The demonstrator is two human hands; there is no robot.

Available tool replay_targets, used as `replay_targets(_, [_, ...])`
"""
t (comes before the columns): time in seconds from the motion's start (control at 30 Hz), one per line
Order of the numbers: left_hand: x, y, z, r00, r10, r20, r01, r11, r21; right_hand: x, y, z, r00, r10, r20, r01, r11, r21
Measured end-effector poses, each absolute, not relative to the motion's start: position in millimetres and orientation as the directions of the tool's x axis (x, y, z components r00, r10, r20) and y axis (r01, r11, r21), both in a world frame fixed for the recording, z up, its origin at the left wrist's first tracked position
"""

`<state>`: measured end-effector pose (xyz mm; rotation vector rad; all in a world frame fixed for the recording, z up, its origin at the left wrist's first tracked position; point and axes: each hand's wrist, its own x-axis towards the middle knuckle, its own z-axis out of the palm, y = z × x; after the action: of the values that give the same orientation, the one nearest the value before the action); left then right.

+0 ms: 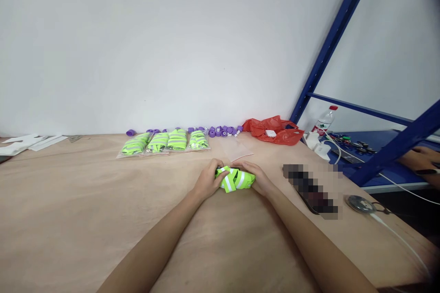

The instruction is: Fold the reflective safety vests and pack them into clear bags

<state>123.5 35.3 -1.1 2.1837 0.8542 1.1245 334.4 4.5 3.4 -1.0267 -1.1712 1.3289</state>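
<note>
The left hand (pixel 207 178) and the right hand (pixel 258 178) press from both sides on a small folded vest (pixel 235 180) that lies on the table (pixel 85 201), a little in front of the person and near the middle of the view. Both hands are curled around the ends of the bundle, fingers bent over the top, so the soft cloth probably stays compact and does not spring open. The vest is bright yellow-green fabric with shiny grey reflective stripes, and it makes a short, thick, rounded roll. Farther back, near the wall, four similar vests in clear plastic bags (pixel 165 142) lie in a neat row, side by side. Just behind them is a line of small purple round parts (pixel 220 131), and to the right a crumpled red plastic bag (pixel 273 129). One empty clear bag (pixel 237 149) lies flat between the row and the hands, near enough to reach. The table has a smooth, pale brown surface. At the right edge stands a blue metal shelf (pixel 378 155), with a plastic bottle (pixel 323 121) and white cables beside it.
</note>
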Motion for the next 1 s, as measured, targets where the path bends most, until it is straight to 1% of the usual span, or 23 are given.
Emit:
replay_targets(0.07, [124.7, 32.8, -0.1, 0.466, 0.726, 0.505, 0.277, -0.662, 0.696, 340.0, 2.0, 7.3, -0.146, 0.989, -0.002, -0.183, -0.029, -0.983])
replay_targets(0.13, [125.9, 30.6, 0.4, 0.484, 0.709, 0.513, 0.255, -0.675, 0.692, 344.7, 0.6, 9.1, -0.173, 0.984, -0.038, -0.170, -0.067, -0.983])
replay_targets(0.3, [130.5, 25.1, -0.7, 0.536, 0.652, 0.537, 0.191, -0.713, 0.675, 349.1, 1.8, 5.3, -0.164, 0.981, -0.106, -0.185, -0.136, -0.973])
replay_targets(0.37, [131.9, 24.1, -1.8, 0.545, 0.650, 0.530, 0.177, -0.707, 0.684, 349.5, 1.8, 4.1, -0.180, 0.977, -0.112, -0.199, -0.148, -0.969])
replay_targets(0.53, [132.6, 25.5, -5.4, 0.548, 0.661, 0.513, 0.151, -0.681, 0.717, 352.1, -1.2, 6.5, -0.332, 0.932, -0.142, -0.193, -0.215, -0.957])
replay_targets(0.6, [132.5, 26.3, -6.7, 0.546, 0.664, 0.511, 0.148, -0.676, 0.722, 352.7, -2.1, 7.6, -0.345, 0.927, -0.148, -0.205, -0.228, -0.952])
replay_targets(0.73, [132.4, 26.6, -7.8, 0.539, 0.666, 0.516, 0.149, -0.678, 0.720, 351.0, -1.0, 5.8, -0.306, 0.941, -0.143, -0.205, -0.212, -0.956])
replay_targets(0.9, [132.4, 25.3, -6.6, 0.537, 0.681, 0.498, 0.178, -0.669, 0.722, 349.3, 5.0, -2.1, -0.173, 0.983, -0.068, -0.097, -0.086, -0.992])
replay_targets(1.0, [132.5, 25.1, -6.3, 0.535, 0.685, 0.494, 0.183, -0.665, 0.724, 351.1, 7.0, -4.4, -0.161, 0.985, -0.054, -0.058, -0.064, -0.996])
